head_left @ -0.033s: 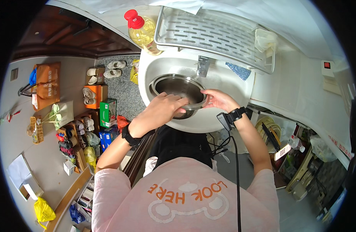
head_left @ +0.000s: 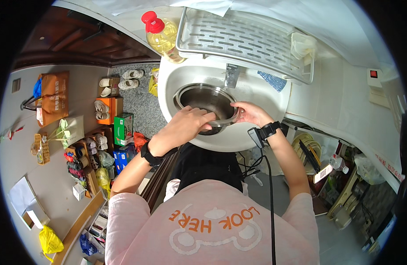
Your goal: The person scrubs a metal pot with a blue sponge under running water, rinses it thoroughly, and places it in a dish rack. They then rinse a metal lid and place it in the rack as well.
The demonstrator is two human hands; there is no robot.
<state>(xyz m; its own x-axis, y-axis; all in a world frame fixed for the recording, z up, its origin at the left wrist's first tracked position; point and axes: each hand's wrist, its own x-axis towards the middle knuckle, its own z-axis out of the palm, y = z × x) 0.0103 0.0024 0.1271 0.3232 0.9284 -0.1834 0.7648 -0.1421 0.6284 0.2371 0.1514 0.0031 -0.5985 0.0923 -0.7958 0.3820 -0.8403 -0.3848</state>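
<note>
A round vessel point(head_left: 207, 85) with a clear, shiny rim is held tilted over the white washbasin point(head_left: 168, 73). Dark grey metal shows inside it; whether that is its own wall or a steel pot beneath, I cannot tell. My left hand point(head_left: 190, 121) grips the near rim, fingers bent over the edge and fingertips partly hidden. On the right side of the same rim, my right hand point(head_left: 252, 114) closes with thumb and fingers. Below the near rim, a dark round edge point(head_left: 216, 130) shows in the basin. The square metal tap point(head_left: 232, 76) stands just behind the vessel.
Behind the basin are a yellow-liquid bottle point(head_left: 163, 39) with a red cap, a slotted grey rack point(head_left: 239, 37) and a blue striped cloth point(head_left: 272, 81). A black cable point(head_left: 270, 190) hangs from my right wrist. Shoes and boxes point(head_left: 124, 128) line the left wall.
The vessel has shifted very slightly to the right, and its rim has tilted a little. Both hands keep their grip in nearly the same place.
</note>
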